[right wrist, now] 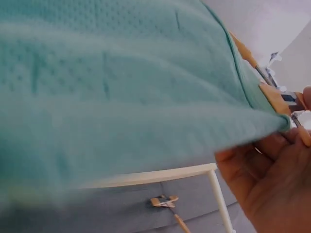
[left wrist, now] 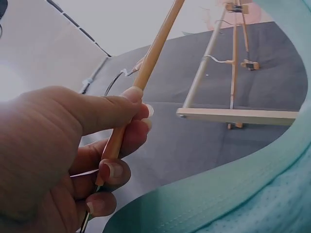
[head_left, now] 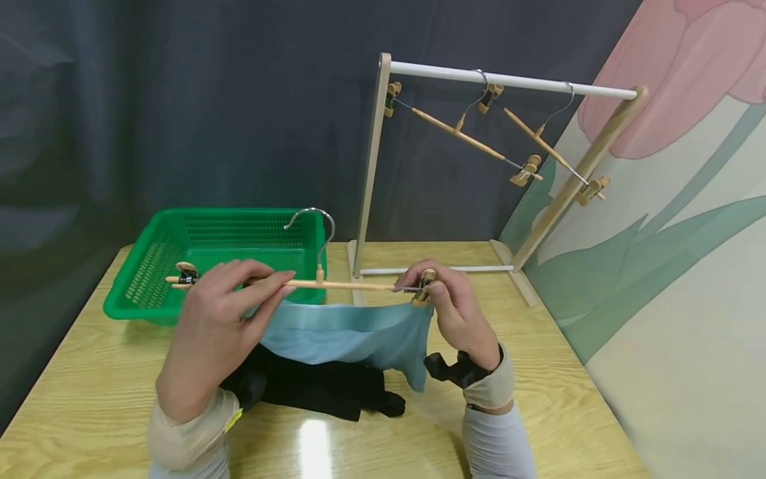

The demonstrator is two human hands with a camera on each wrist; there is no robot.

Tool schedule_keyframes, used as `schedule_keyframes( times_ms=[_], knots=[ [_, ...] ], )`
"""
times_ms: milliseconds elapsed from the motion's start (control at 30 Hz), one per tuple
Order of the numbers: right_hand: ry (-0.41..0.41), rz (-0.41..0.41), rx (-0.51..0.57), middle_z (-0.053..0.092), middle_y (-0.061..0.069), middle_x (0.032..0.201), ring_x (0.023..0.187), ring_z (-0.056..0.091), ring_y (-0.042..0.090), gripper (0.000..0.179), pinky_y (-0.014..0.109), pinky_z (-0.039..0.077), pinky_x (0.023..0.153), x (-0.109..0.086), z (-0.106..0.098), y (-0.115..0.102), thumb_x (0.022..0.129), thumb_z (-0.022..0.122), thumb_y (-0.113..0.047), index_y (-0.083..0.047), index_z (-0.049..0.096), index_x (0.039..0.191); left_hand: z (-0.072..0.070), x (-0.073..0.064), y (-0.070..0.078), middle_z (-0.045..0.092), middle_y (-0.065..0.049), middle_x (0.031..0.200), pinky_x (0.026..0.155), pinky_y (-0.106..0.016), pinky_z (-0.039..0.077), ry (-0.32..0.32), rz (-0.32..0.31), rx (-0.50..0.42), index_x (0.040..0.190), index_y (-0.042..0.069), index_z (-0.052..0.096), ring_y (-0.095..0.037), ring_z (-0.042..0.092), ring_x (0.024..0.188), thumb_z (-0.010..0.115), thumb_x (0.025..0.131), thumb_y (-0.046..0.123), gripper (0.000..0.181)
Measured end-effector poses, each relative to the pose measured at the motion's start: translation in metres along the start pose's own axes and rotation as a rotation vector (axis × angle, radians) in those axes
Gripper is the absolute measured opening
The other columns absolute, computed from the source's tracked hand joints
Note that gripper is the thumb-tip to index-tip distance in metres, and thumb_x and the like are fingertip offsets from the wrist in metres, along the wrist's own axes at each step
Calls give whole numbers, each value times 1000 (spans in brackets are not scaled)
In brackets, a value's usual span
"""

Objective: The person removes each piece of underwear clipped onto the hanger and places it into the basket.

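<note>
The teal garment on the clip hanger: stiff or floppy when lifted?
Likely floppy: the teal garment sags below the clip hanger between the left hand and right hand. Probably light, since the thin bar stays straight.

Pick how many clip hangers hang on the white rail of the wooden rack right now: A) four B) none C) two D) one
C: two clip hangers hook over the white rail, while a third hanger is held in both hands above the table.
</note>
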State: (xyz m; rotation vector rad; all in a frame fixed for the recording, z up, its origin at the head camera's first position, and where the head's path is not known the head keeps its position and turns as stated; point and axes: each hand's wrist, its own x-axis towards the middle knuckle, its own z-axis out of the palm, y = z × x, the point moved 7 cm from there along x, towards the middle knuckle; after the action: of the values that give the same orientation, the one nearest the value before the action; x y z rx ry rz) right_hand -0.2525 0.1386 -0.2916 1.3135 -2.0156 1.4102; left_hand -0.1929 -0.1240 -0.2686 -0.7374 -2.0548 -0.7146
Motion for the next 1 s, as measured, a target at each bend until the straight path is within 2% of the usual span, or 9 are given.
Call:
schedule_keyframes(
  times_ms=[100, 200, 267, 400, 567, 667, 767, 833, 1000],
  knots=[
    [37, -2, 5, 70, 13, 88, 85, 71, 19, 56, 28, 56, 76, 2, -1, 4, 108, 36, -47, 0, 64, 97, 4, 2, -3, 71, -8, 87, 60, -36, 46, 1, 6, -11, 103, 2, 81, -21, 59, 67, 61, 102, 35, 38],
    [57, -3, 10, 70, 14, 85, 82, 73, 19, 56, 30, 58, 74, 2, -3, 7, 108, 38, -47, 1, 64, 94, 7, 3, -7, 71, -9, 87, 60, -37, 47, 9, 10, -18, 103, 2, 81, -22, 60, 69, 80, 89, 15, 19],
    [67, -7, 4, 70, 15, 84, 81, 74, 18, 56, 30, 58, 73, 3, -3, 8, 108, 39, -46, 1, 65, 93, 9, 3, -9, 71, -9, 88, 60, -37, 48, 3, 6, -18, 104, 2, 81, -21, 61, 70, 86, 78, 2, 26],
    [76, -2, -33, 73, 14, 82, 78, 74, 16, 57, 26, 55, 67, 3, -4, 11, 108, 38, -47, 0, 66, 90, 13, 3, -12, 71, -8, 88, 60, -34, 47, -14, -11, -19, 104, 2, 81, -19, 61, 70, 86, 76, -1, 28],
    [102, 8, -92, 74, 10, 77, 65, 67, 10, 59, 24, 38, 52, 4, -8, 18, 107, 37, -50, -3, 68, 87, 17, 4, -15, 71, -8, 87, 60, -31, 46, -18, -22, -26, 104, 2, 81, -17, 59, 69, 85, 77, -1, 28],
    [103, 36, -70, 72, 10, 77, 67, 68, 11, 61, 26, 39, 52, 3, -11, 22, 106, 38, -52, -3, 68, 86, 24, 4, -17, 71, -8, 86, 60, -29, 45, -24, -35, -51, 105, 2, 81, -16, 58, 69, 85, 78, -1, 27],
    [91, 89, -105, 73, 10, 86, 72, 66, 12, 61, 28, 44, 59, -1, -17, 26, 106, 39, -54, -3, 71, 93, 34, 3, -21, 70, -9, 87, 59, -29, 46, -39, -49, -71, 105, 1, 81, -16, 58, 69, 84, 79, 0, 26],
    [115, 95, -185, 74, 11, 94, 76, 62, 14, 59, 28, 46, 69, -3, -24, 26, 106, 41, -53, -4, 73, 101, 41, 2, -23, 70, -9, 87, 59, -30, 47, -54, -57, -68, 106, 1, 80, -17, 58, 69, 84, 80, 2, 26],
    [264, -24, -420, 73, 14, 100, 94, 63, 27, 43, 33, 47, 90, -3, -31, 2, 105, 56, -41, -2, 73, 113, 57, 1, -25, 70, -10, 87, 61, -34, 50, -89, -51, -21, 105, 2, 81, -21, 61, 70, 84, 81, 4, 25]
  ],
)
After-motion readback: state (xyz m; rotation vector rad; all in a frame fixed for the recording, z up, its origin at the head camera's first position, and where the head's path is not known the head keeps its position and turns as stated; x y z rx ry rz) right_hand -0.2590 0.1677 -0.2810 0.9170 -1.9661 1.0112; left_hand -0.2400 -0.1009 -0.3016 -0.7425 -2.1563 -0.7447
